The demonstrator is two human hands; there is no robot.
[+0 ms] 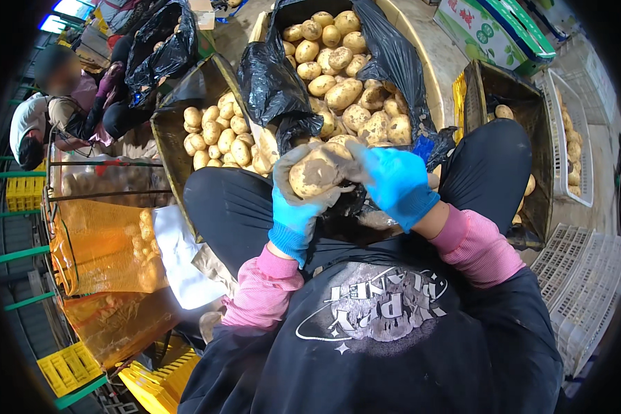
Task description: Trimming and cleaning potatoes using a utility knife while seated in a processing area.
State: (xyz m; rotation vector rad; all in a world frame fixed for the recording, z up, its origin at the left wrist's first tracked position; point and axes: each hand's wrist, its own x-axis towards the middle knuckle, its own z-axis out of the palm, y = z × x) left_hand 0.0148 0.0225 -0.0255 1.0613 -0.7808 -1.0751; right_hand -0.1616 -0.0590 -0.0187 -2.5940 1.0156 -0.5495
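Above my lap a large potato (315, 175) with brown soil on its skin rests in my left hand (298, 207). That hand wears a blue glove with a dirty grey palm, its fingers wrapped round the potato's left and underside. My right hand (393, 181), gloved the same way and slightly blurred, has its bent fingers closed over the potato's right end. Just past my hands stands a box lined with black plastic (269, 79), full of loose potatoes (343, 93). To its left, smaller potatoes (221, 134) fill a dark-lined crate (164, 138).
On the right are another dark-lined crate (483, 90) with a few potatoes, a white plastic basket (555, 131) of potatoes and stacked white crates (576, 290). Orange mesh sacks (103, 245) stand left, near yellow crates (69, 368). Another person (69, 103) sits at the upper left.
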